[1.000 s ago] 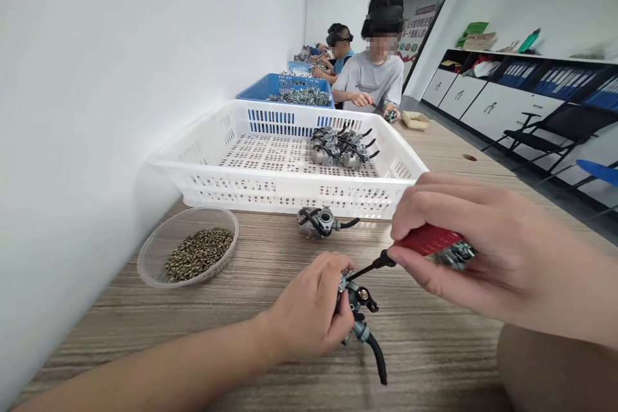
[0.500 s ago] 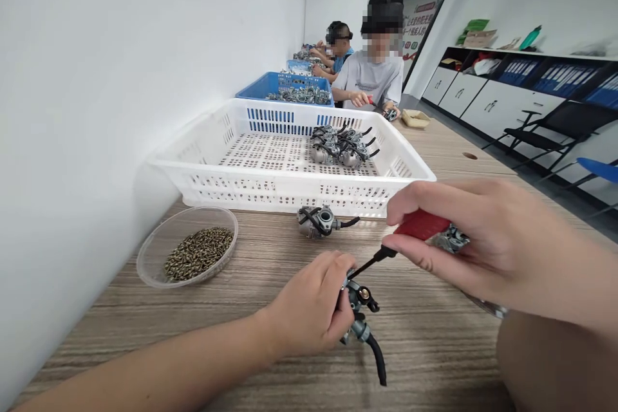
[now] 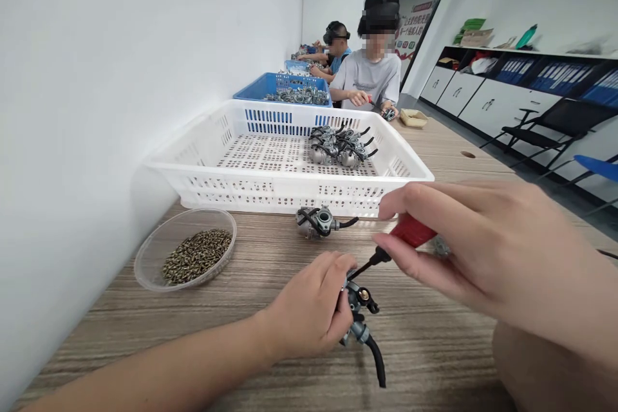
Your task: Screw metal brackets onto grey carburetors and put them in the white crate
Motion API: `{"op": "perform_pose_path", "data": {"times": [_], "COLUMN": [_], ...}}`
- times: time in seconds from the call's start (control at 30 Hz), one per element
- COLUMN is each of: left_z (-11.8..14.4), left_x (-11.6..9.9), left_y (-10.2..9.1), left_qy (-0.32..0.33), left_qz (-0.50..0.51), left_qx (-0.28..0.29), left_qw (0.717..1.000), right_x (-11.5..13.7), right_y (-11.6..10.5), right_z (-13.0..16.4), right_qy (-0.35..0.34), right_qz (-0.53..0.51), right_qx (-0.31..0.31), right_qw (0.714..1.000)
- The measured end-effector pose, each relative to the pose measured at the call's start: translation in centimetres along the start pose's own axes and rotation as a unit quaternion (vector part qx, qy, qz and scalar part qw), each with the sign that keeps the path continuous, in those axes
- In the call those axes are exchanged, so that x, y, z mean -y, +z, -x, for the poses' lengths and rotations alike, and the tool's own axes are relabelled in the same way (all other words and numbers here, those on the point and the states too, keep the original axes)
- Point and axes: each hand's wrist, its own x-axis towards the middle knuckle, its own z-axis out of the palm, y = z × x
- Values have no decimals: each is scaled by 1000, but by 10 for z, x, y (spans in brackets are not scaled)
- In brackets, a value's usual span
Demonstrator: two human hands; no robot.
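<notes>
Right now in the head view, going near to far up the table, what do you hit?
left hand on the held carburetor → loose carburetor → white basket → blue basket

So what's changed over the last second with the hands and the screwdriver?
The right hand has slid the red-handled screwdriver up and to the left, its fingers now covering more of the handle; the tip remains at the carburetor. The left hand still grips that carburetor in the same spot. The loose carburetor, the dish of screws and the white basket have not moved.
</notes>
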Motion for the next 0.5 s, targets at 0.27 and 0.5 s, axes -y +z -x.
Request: {"op": "perform_pose_path", "data": {"times": [0.27, 0.5], "left_z": [0, 2], "left_x": [1, 2], "left_y": [1, 3], "left_qy": [-6, 7], "left_qz": [10, 4], "left_qx": [10, 8], "left_qw": [1000, 1000], "right_x": [12, 2], "right_y": [-11, -3], "right_z": [9, 2], "right_qy": [-11, 6], "right_qz": [-178, 24], "right_qx": [73, -4], "right_qw": [981, 1000]}}
